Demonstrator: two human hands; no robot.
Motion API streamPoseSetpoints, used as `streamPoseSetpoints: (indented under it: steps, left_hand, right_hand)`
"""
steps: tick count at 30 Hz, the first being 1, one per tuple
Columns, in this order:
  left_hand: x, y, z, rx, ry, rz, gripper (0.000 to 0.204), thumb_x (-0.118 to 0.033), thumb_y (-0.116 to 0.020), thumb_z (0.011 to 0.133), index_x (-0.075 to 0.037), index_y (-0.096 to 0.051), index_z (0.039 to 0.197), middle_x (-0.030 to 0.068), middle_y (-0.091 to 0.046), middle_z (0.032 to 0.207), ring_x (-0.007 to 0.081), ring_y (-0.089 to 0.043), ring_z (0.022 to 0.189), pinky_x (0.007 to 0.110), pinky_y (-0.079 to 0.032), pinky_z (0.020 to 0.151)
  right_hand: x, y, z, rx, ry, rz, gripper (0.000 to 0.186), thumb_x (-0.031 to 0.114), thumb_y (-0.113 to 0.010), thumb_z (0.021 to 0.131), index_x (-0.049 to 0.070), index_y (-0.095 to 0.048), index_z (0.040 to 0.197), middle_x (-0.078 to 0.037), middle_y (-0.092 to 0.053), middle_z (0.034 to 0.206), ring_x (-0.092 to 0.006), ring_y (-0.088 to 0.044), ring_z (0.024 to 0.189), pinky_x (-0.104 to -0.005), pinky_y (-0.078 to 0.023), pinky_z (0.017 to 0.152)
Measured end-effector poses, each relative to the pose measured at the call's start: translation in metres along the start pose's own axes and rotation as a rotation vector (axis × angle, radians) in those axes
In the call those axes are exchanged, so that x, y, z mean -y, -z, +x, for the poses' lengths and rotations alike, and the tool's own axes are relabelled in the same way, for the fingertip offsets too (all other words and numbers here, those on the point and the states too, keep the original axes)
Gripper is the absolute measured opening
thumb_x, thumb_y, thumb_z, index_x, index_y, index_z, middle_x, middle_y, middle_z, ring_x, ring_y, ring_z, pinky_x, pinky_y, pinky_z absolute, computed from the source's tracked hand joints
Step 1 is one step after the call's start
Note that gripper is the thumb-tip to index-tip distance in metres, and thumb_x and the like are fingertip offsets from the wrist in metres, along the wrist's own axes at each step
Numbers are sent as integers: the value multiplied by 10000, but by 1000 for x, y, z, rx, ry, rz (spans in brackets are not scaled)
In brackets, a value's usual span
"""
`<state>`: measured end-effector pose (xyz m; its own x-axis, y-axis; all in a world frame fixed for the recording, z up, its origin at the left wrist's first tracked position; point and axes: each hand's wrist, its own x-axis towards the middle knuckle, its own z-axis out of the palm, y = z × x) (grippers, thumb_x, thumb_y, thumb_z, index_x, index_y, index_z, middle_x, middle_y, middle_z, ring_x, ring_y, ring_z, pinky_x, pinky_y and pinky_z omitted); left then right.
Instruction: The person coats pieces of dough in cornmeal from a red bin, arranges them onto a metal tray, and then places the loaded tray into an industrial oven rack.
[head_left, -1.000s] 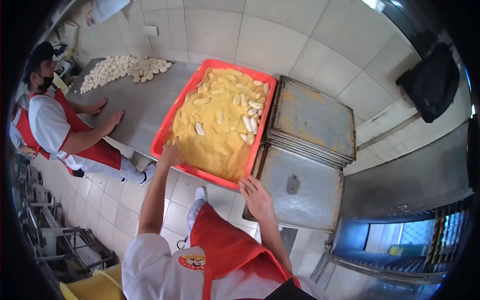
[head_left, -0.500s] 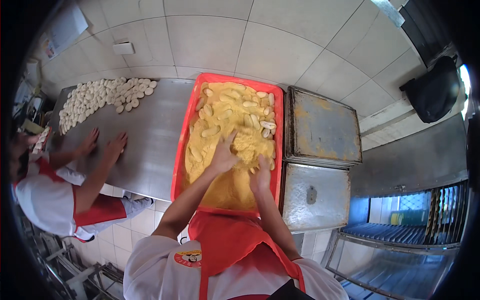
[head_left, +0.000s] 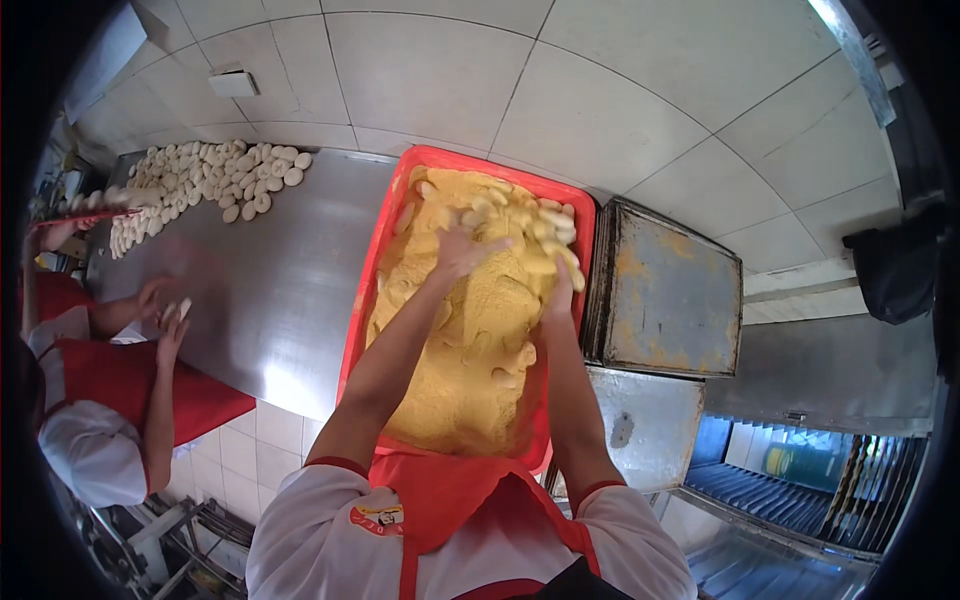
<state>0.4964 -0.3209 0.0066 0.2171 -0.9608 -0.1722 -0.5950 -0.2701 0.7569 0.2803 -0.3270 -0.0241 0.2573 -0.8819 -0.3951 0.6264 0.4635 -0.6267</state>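
Observation:
A red plastic tub (head_left: 355,340) stands in front of me, filled with yellow crumbs (head_left: 450,400). Long oval dough pieces (head_left: 560,220) lie bunched toward its far right corner, several partly buried. My left hand (head_left: 462,252) rests in the crumbs past the tub's middle, its fingers spread and holding nothing I can see. Along the right wall my right hand (head_left: 562,295) touches pale dough pieces at its fingertips; motion blur and the pieces hide whether its fingers close on any.
Left of the tub, a steel table (head_left: 320,240) carries a heap of dough rounds (head_left: 240,175). A co-worker's hands (head_left: 170,325) hold a small dough piece there; another person's hand holds a red tray (head_left: 95,215). Stacked metal baking trays (head_left: 675,290) stand right of the tub.
Both my hands have moved farther into the tub, and dough pieces have shifted toward the far right. The co-worker's hands have lifted off the table; a red tray has come over it.

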Motion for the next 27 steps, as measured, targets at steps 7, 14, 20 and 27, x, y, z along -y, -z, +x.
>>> streamPoseSetpoints:
  steps: [7,14,20,27]
  left_hand:
    - [23,-3,-143,30,-431,504,832,-647,-623,788,-158,-453,1439,199,-141,1587,534,-204,1389,588,-163,1157]
    - [75,35,-294,355,-257,450,546,-449,-661,849,-88,-568,1248,254,-353,1459,471,-373,1317,510,-310,1117]
    - [70,52,-221,-59,-293,187,404,-254,-653,858,-111,-598,1232,201,-532,1290,401,-464,1248,488,-407,1026]
    - [74,61,-162,-114,-278,714,461,-196,-584,885,-122,-481,1328,213,-483,1323,421,-442,1250,517,-468,931]
  right_hand:
    - [-30,-40,-16,3,595,-1618,480,258,-676,781,240,-619,1258,-184,-376,1481,-442,-457,1244,-504,-430,1013]
    - [-84,-29,-224,358,240,-2071,445,254,-663,811,217,-640,1254,-186,-298,1545,-479,-398,1312,-541,-341,1092]
    - [-41,-34,-169,41,687,-1484,155,126,-590,893,63,-710,967,-133,-702,858,-303,-678,833,-374,-538,784]
    - [-99,-59,-74,-90,1014,-1793,208,90,-595,857,29,-563,1052,-221,-614,789,-385,-640,754,-447,-488,675]
